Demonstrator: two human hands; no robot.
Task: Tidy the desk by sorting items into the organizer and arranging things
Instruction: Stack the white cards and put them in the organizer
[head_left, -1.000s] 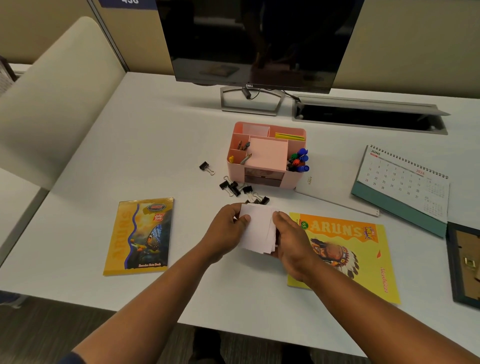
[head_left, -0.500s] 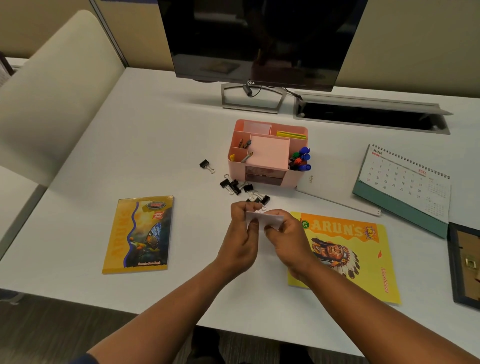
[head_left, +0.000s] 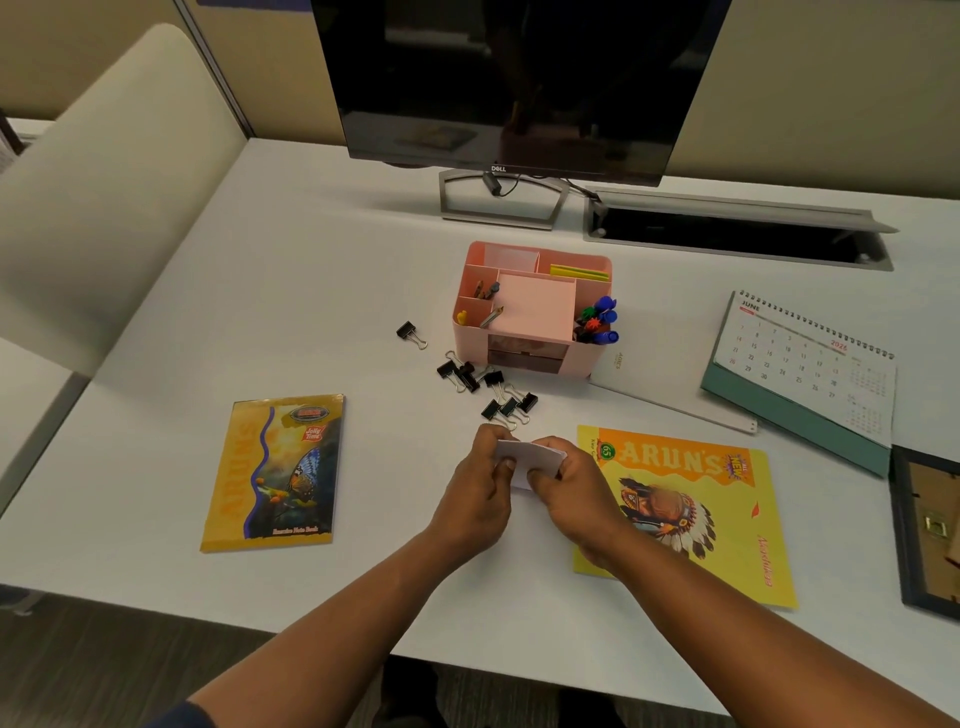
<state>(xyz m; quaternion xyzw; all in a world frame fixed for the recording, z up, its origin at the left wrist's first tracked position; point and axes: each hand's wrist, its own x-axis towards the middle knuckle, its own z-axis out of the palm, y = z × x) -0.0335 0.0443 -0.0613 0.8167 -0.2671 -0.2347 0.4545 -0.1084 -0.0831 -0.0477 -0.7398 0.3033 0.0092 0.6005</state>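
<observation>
Matt white desk (head_left: 311, 291), glossy book covers (head_left: 691, 509).

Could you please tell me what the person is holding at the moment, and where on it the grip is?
A small stack of white paper slips, held by both hands: left hand on its left end, right hand on its right.

We see the dark-framed picture frame (head_left: 930, 530) cut off at the desk's right edge; calendar dates (tiny print) stay unreadable to us.

Dim, soft overhead light, wide-angle edge distortion
</observation>
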